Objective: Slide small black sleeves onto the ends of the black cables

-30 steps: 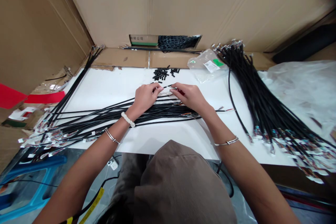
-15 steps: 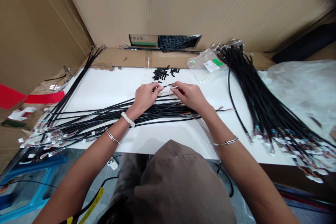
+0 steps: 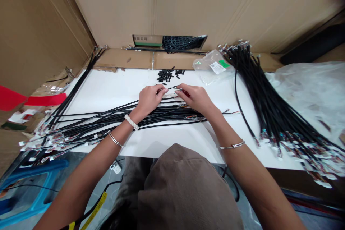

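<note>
Since both hands meet mid-table, we start there: our left hand (image 3: 149, 100) and right hand (image 3: 195, 99) are clenched in fingertip pinches on a thin cable end (image 3: 172, 88), which sits between them just above the white table (image 3: 107, 88). A bit of red shows by the right fingers (image 3: 181, 91); we can't tell what it is. The pinch looks deliberate: fingertips close together, wrists low, probably for fine control on a thin part.

Under the wrists, a cable bundle (image 3: 161, 116) lies across the table, strands roughly parallel, tagged ends fanned out left, likely to limit tangling. Far of the hands, a small pile of black sleeves (image 3: 165, 76) sits within easy reach, probably why it's there. Right of that is a clear plastic bag (image 3: 212, 66) with a green sticker and a white label; print too small to read. Further right, a thicker bundle (image 3: 269, 93) runs from far to near, its tagged ends spilling off the near right corner.

A cardboard wall (image 3: 215, 10) closes the far side. A slot in it shows a printed label (image 3: 147, 41) with Chinese characters ending 公司, so a company name by the look; the rest isn't legible. Our left wrist has a beaded bracelet (image 3: 131, 122) and a metal bangle (image 3: 114, 138); the right has a second bangle (image 3: 232, 146).
</note>
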Demonstrator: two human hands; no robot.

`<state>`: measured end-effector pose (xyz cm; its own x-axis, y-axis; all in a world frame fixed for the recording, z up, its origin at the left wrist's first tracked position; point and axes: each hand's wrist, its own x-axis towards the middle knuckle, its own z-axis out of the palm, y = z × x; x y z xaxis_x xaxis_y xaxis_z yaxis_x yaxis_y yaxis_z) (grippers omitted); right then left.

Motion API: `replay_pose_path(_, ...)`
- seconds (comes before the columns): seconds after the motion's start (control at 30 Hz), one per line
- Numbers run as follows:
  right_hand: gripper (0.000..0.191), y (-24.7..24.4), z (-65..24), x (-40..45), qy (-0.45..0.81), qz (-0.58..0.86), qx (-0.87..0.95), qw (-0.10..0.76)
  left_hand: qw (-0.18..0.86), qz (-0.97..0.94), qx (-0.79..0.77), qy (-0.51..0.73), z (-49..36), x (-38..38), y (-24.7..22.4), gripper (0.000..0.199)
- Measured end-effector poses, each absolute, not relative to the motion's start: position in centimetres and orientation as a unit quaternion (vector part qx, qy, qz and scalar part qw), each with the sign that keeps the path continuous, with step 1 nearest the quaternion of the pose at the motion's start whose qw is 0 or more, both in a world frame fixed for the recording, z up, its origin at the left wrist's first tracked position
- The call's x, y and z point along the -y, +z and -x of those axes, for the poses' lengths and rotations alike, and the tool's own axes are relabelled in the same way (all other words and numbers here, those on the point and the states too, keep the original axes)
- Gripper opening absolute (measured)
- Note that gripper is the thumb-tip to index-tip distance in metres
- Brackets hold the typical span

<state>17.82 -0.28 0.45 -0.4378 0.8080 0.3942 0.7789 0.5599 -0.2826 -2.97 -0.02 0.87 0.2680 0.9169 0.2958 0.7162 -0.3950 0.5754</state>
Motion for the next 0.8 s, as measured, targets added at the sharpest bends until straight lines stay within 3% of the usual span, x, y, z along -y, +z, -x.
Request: replay_pose_path(0.8, 0.033, 0.62, -17.44, 0.61, 0.027, 0.450, 0.857, 0.247, 0.155, -0.777, -0.533, 0.297, 2.86, 0.20, 0.68, 0.026)
